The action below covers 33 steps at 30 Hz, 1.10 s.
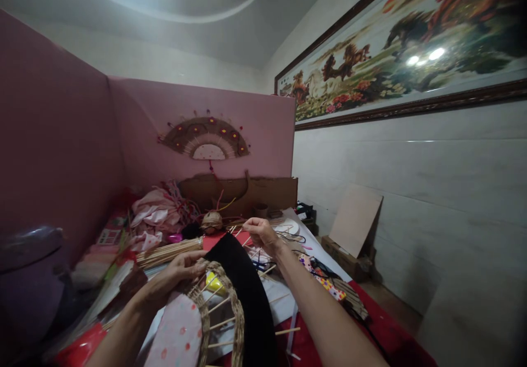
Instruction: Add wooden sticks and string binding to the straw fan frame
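A half-made hand fan stands tilted in front of me. It has a pale pink half-round base with red spots (177,328), bands of woven twine (236,312), thin wooden sticks (220,323) and a black outer band (251,290). My left hand (185,271) grips the fan at its upper left, with fingers on the twine and sticks. Beyond the black band's top end, my right hand (263,235) is closed in a pinch. Stick ends lie close to its fingertips, but what they hold is too small to tell.
Behind the hands sit a twine ball (212,221), a bundle of sticks (168,253) and crumpled pink cloth (154,210). A finished fan (208,139) hangs on the pink partition (263,131). Dotted and striped pieces (329,287) lie right of my forearm, near red cloth (391,328).
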{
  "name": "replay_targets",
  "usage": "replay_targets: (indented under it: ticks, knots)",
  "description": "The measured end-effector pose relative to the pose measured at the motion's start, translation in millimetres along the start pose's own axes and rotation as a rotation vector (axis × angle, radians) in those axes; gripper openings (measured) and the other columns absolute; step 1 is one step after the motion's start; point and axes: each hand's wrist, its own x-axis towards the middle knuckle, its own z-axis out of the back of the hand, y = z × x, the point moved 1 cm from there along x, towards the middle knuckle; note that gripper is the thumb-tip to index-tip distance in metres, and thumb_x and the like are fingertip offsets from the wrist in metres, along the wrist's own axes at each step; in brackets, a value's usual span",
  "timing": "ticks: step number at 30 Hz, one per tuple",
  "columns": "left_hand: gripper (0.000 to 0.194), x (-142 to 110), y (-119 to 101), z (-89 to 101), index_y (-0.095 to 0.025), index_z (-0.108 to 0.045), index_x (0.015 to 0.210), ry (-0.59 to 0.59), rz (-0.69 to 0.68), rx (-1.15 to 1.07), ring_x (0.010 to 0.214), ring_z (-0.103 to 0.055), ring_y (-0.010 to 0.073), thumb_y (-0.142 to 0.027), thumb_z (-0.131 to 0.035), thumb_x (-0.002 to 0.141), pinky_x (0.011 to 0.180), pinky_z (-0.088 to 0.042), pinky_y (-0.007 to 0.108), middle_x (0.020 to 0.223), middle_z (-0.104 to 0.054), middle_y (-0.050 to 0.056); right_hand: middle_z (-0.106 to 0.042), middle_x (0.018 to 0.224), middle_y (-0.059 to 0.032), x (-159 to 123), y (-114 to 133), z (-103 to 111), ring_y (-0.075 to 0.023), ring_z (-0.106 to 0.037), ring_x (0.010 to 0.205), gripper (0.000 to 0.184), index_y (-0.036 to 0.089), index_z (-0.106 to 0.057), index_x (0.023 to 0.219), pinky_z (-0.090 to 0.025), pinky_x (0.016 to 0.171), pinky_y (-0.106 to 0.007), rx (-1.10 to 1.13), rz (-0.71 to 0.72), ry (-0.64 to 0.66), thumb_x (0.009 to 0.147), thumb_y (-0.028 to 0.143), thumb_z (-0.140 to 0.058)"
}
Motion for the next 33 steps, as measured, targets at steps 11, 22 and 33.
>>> replay_targets:
  ticks: [11,22,33]
  knots:
    - [0.027,-2,-4,-0.8,-0.012,-0.065,0.095,0.027,-0.061,0.031,0.055,-0.051,0.0086,-0.014,-0.066,0.068,0.052,-0.037,0.018,0.069,-0.062,0.004,-0.039,0.04,0.0094,0,-14,-5,-0.0028,-0.025,0.036,0.016,0.016,-0.063,0.071,-0.018,0.04,-0.018,-0.104,-0.118,0.177,0.056,0.019,-0.063]
    - [0.051,5,-10,-0.2,-0.021,-0.058,0.111,0.043,-0.143,0.054,0.098,-0.054,0.0237,-0.013,-0.064,0.061,0.08,-0.042,0.031,0.109,-0.059,0.006,-0.043,0.043,0.0076,-7,-3,-21,-0.0031,-0.028,0.037,0.021,0.016,-0.066,0.07,-0.022,0.042,-0.019,-0.067,-0.071,0.249,0.054,0.01,-0.055]
    - [0.068,11,-4,-1.8,-0.024,-0.045,0.127,0.087,-0.129,-0.049,0.109,-0.051,0.0281,-0.007,-0.058,0.062,0.087,-0.04,0.036,0.124,-0.053,0.008,-0.051,0.049,0.0054,-7,-5,-31,-0.0043,-0.039,0.041,0.016,0.014,-0.066,0.07,-0.03,0.045,-0.02,-0.092,-0.103,0.214,0.056,0.021,-0.067]
